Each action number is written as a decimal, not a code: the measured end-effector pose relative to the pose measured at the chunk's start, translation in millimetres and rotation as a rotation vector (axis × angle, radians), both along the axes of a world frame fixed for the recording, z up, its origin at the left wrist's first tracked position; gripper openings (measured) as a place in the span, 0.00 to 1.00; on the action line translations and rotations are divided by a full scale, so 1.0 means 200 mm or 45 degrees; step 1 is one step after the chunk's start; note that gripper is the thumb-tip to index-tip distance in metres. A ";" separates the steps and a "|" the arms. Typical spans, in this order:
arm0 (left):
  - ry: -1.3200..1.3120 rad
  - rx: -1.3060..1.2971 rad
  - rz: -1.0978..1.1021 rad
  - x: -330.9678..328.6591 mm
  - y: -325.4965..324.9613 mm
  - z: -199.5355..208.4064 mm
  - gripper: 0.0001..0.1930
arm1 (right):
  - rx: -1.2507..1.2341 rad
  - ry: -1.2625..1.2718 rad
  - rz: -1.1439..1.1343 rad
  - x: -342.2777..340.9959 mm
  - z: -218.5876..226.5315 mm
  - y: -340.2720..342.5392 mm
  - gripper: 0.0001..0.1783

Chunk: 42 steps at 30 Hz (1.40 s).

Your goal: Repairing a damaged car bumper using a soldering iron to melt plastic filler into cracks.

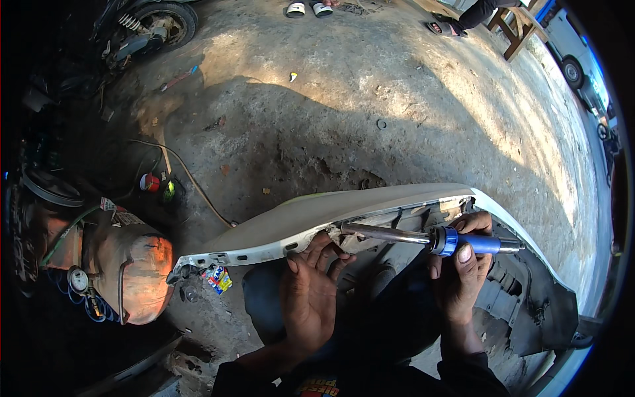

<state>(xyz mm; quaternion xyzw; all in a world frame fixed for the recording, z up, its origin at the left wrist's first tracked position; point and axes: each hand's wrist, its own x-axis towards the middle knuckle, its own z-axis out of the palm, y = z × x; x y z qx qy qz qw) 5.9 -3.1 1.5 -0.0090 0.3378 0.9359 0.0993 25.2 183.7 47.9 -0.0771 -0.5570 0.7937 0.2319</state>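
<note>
A white car bumper lies across my lap with its hollow inner side toward me. My right hand is closed round the blue handle of a soldering iron. Its long metal barrel points left along the bumper's inner edge. My left hand is at that edge, palm up, with its curled fingers gripping the rim just below the barrel's end. Torn, greyish material shows beside those fingertips. The iron's very tip is hard to make out there.
To the left stands an orange air compressor tank with a gauge. A thin hose runs over the rough ground. A red can and a colourful wrapper lie nearby. Farther off are a motorcycle wheel, a wooden bench and another person's foot.
</note>
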 end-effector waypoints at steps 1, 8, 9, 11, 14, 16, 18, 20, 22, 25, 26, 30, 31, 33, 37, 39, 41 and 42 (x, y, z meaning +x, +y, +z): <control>0.009 -0.001 -0.008 0.00 0.00 0.00 0.29 | -0.002 -0.009 -0.015 0.00 0.00 0.00 0.22; -0.010 0.001 0.008 0.00 0.01 0.01 0.30 | 0.090 -0.023 0.013 0.01 -0.02 0.02 0.23; -0.011 0.002 0.007 0.00 0.00 0.00 0.30 | 0.047 -0.011 0.018 0.01 -0.02 0.01 0.22; -0.015 0.009 -0.005 0.00 -0.01 -0.01 0.30 | 0.002 0.002 0.025 0.01 -0.01 0.01 0.22; -0.017 0.017 0.002 0.00 0.00 -0.01 0.30 | -0.006 -0.015 0.016 0.01 -0.01 0.01 0.22; 0.005 0.019 -0.004 0.00 0.00 -0.01 0.30 | 0.001 -0.015 -0.005 0.01 -0.01 0.02 0.22; 0.027 0.023 -0.013 -0.01 0.00 -0.01 0.30 | -0.004 -0.015 -0.011 0.02 -0.01 0.02 0.22; 0.031 0.016 -0.020 -0.01 0.00 -0.01 0.29 | -0.006 -0.017 -0.020 0.02 -0.02 0.03 0.22; 0.033 0.011 -0.016 -0.01 0.00 0.00 0.29 | -0.017 -0.009 -0.009 0.02 -0.02 0.02 0.22; 0.026 0.025 -0.012 -0.01 -0.01 -0.01 0.29 | -0.021 -0.020 -0.025 0.02 -0.02 0.02 0.22; 0.018 0.038 -0.006 -0.01 0.00 -0.02 0.29 | -0.019 -0.021 -0.026 0.01 -0.02 0.02 0.22; 0.008 0.031 0.001 0.00 0.00 -0.01 0.29 | 0.085 -0.051 -0.057 0.01 -0.02 0.02 0.22; 0.013 0.034 0.000 0.00 0.00 0.00 0.29 | 0.085 -0.055 -0.063 0.01 -0.02 0.02 0.22; 0.015 0.039 -0.001 0.00 0.00 -0.01 0.29 | 0.019 -0.047 -0.050 0.02 -0.02 0.02 0.22; 0.006 0.031 0.006 0.00 0.00 -0.02 0.29 | -0.042 -0.026 -0.038 0.02 -0.02 0.02 0.22; 0.006 0.039 0.004 0.00 0.00 -0.02 0.29 | -0.034 -0.037 -0.032 0.02 -0.02 0.02 0.22; 0.019 0.043 -0.006 0.00 -0.01 -0.02 0.29 | -0.028 -0.046 -0.024 0.02 -0.02 0.02 0.22; 0.019 0.044 -0.008 0.00 -0.01 -0.02 0.29 | -0.035 -0.040 -0.033 0.02 -0.02 0.02 0.22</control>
